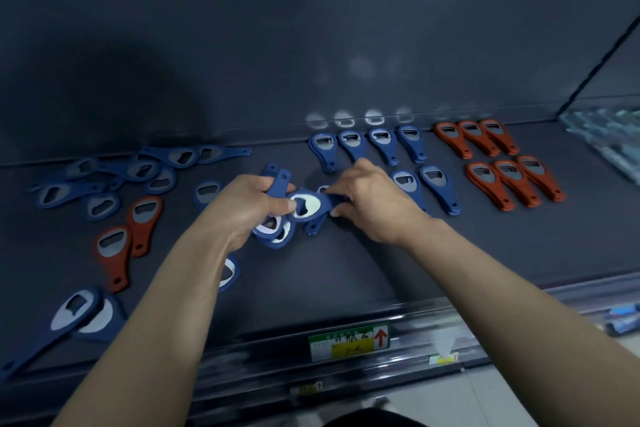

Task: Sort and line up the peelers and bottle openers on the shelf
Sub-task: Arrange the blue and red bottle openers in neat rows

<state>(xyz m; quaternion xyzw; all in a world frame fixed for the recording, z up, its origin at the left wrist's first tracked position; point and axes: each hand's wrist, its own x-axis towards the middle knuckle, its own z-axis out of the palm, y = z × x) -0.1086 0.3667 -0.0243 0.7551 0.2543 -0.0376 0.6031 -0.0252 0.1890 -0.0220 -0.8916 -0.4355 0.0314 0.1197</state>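
The forearms (166, 305) cross the price label (349, 341) on the front rail of the shelf (346, 270). Far left, loose blue openers (104, 180) and two red openers (128, 236) lie at mixed angles. The left hand (252, 208) grips a stack of blue openers (277, 236), thumb on the top opener (306, 206). Its long axis runs left to right, handle toward the right hand (374, 199), which pinches it. Further right stand the lined blue rows (381, 146) and red rows (498, 163). The right hand is nearer them, so placement likely falls to it.
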